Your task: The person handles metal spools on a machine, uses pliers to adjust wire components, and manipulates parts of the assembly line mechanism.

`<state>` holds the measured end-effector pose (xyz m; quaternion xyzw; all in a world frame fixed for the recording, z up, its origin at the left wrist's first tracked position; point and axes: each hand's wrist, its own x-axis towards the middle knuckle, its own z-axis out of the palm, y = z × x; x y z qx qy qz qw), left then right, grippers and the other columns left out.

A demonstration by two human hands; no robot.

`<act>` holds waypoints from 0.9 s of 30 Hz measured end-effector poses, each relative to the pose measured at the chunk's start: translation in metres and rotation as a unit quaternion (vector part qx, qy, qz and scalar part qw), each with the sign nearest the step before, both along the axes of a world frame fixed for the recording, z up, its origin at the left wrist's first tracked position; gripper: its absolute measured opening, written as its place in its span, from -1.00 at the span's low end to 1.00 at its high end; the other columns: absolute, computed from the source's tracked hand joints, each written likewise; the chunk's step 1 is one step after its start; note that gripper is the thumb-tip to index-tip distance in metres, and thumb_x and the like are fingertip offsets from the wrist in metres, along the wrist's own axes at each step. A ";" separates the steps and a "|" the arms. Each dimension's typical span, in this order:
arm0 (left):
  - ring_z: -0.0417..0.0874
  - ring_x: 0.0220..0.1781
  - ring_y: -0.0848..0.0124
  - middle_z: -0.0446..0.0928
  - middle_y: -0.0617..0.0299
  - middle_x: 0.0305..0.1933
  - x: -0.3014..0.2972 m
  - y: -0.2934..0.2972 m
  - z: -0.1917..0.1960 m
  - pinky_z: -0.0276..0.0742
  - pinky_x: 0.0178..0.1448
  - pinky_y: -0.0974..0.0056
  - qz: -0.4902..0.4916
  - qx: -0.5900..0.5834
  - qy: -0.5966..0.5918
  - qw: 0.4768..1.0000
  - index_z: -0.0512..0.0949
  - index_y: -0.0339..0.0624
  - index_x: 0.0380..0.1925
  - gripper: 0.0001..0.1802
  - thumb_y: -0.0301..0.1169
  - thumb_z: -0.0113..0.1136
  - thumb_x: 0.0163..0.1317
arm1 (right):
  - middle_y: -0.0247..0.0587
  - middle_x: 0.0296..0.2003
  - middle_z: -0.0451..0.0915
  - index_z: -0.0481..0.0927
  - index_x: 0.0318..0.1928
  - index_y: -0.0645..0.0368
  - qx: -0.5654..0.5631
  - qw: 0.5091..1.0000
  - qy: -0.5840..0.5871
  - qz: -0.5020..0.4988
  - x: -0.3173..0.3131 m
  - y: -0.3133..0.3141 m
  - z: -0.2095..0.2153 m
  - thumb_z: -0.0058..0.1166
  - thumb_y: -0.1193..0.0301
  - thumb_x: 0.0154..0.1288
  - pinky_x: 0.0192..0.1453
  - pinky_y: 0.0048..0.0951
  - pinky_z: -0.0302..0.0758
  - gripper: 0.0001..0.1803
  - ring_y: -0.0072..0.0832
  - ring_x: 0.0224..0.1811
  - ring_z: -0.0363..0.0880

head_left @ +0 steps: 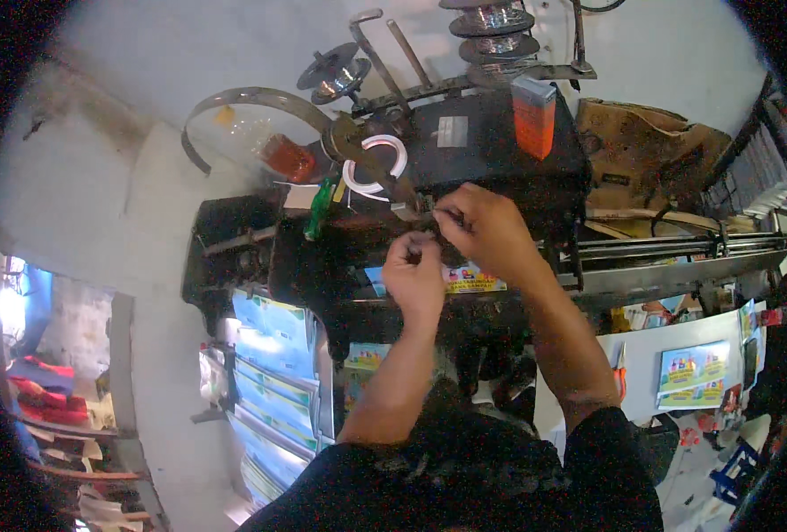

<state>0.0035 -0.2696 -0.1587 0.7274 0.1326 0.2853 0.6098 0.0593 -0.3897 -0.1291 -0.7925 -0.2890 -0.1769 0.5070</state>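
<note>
My left hand is closed, its thumb and fingertips pinched together low in front of a black machine. Just above and to the right, my right hand is also closed in a pinch, close against the machine's small metal head. Whatever either set of fingertips holds is too small or too dark to make out. Below the hands, a printed sheet or booklet with a yellow and blue cover shows partly between my forearms. A green object and a white curled strip lie left of the hands.
Wire spools stand behind the machine, with an orange tin on top. A curved metal band arches at the left. Stacked blue printed sheets sit lower left. Metal rails run rightward above a white table carrying booklets.
</note>
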 end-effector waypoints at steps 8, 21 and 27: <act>0.47 -0.41 0.59 0.54 0.30 -0.42 -0.012 0.012 0.016 0.43 -0.32 0.41 0.045 0.106 -0.006 0.993 0.61 -0.31 -0.17 -0.79 -0.48 0.18 0.21 | -0.10 -0.39 0.60 0.62 -0.27 0.12 0.099 0.983 0.089 -0.129 -0.030 0.033 -0.016 0.18 0.23 0.13 -0.28 -0.16 0.53 -0.75 -0.09 -0.36 0.61; 0.49 -0.24 0.52 0.58 0.25 -0.23 -0.041 0.069 0.044 0.42 -0.10 0.41 -0.027 0.069 -0.015 0.997 0.60 -0.31 -0.16 -0.78 -0.44 0.09 0.28 | -0.11 -0.30 0.67 0.66 -0.22 0.07 0.179 0.901 0.172 -0.355 -0.043 0.105 -0.019 0.15 0.15 0.11 -0.21 -0.17 0.54 -0.69 -0.11 -0.33 0.65; 0.42 -0.32 0.58 0.52 0.32 -0.33 -0.082 0.120 0.052 0.36 -0.21 0.46 -0.021 0.075 -0.062 0.995 0.61 -0.24 -0.20 -0.84 -0.48 0.11 0.26 | -0.09 -0.41 0.66 0.64 -0.28 0.15 0.154 0.880 0.097 -0.438 -0.037 0.120 -0.020 0.19 0.20 0.05 -0.24 -0.19 0.51 -0.69 -0.11 -0.38 0.64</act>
